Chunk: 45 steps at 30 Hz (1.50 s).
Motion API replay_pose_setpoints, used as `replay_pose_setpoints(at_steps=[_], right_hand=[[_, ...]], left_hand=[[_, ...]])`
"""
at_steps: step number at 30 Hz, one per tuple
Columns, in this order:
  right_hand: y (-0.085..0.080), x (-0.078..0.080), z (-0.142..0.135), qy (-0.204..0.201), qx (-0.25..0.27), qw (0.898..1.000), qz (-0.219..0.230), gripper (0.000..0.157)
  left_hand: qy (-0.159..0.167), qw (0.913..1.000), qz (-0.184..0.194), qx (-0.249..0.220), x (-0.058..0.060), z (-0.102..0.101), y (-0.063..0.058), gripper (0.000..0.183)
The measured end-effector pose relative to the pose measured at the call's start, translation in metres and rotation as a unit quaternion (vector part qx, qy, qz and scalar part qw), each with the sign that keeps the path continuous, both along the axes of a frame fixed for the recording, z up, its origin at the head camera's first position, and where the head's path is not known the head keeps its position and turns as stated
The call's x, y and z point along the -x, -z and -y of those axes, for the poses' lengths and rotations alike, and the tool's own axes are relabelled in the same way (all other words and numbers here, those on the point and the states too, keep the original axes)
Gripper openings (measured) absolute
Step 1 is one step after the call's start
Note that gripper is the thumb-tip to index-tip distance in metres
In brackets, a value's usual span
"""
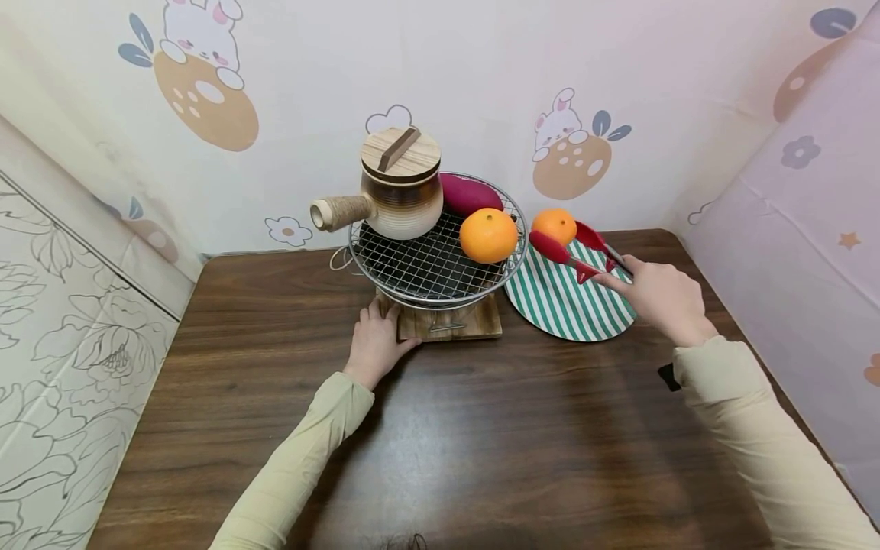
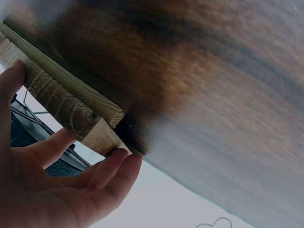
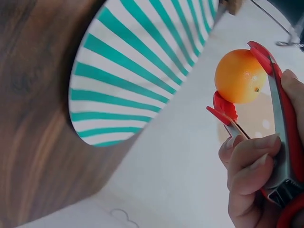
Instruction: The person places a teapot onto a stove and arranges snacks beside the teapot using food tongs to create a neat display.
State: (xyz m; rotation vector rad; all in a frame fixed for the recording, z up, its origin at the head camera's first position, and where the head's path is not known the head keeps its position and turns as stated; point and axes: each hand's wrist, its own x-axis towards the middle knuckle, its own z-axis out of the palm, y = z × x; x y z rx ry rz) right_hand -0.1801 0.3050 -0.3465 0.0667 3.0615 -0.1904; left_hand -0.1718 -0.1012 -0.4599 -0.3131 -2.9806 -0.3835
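My right hand (image 1: 667,298) grips red-tipped tongs (image 1: 580,267), whose tips hold an orange (image 3: 240,76) on either side. The orange hangs above a round mat (image 1: 574,305) with green and white stripes. At the front left corner of a square wooden base (image 1: 474,322), my left hand (image 1: 376,344) holds the wood between thumb and fingers. Above that base is a round grill with a wire rack (image 1: 426,267). A second orange (image 1: 488,235), a purple sweet potato-like thing (image 1: 470,193) and a clay pot (image 1: 406,202) sit on the rack.
The pot has a wooden lid (image 1: 401,155) and a twine-wrapped side handle (image 1: 340,211) pointing left. All stands near the back edge of a dark wood table (image 1: 275,328). A patterned wall covering (image 1: 309,92) rises behind, with more on both sides.
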Motion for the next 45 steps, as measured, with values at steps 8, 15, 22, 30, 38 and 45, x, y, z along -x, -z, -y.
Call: replay_pose_setpoints(at_steps=[8, 15, 22, 30, 38, 45], right_hand=[[-0.030, -0.015, 0.001, 0.002, 0.008, 0.998, -0.060, 0.084], [-0.055, -0.032, 0.007, -0.006, 0.008, 0.994, -0.111, 0.074], [-0.079, -0.052, 0.021, -0.012, 0.005, 0.990, -0.141, 0.063], [-0.098, -0.072, 0.043, -0.049, -0.001, 0.982, -0.181, 0.055], [-0.104, -0.085, 0.065, -0.078, -0.010, 0.978, -0.192, 0.062], [-0.102, -0.090, 0.082, -0.103, -0.015, 0.979, -0.176, 0.071]], left_hand=[[-0.001, 1.0000, -0.004, 0.001, 0.000, 0.000, 0.000, 0.077], [-0.005, 1.0000, -0.002, 0.001, 0.000, -0.001, 0.001, 0.077], [-0.003, 1.0000, -0.002, 0.006, 0.000, -0.001, 0.000, 0.078], [-0.002, 1.0000, -0.004, 0.007, -0.001, -0.001, 0.001, 0.077], [-0.003, 1.0000, -0.003, 0.002, -0.001, -0.001, 0.000, 0.077], [-0.003, 1.0000, 0.000, -0.006, -0.001, -0.001, 0.001, 0.076]])
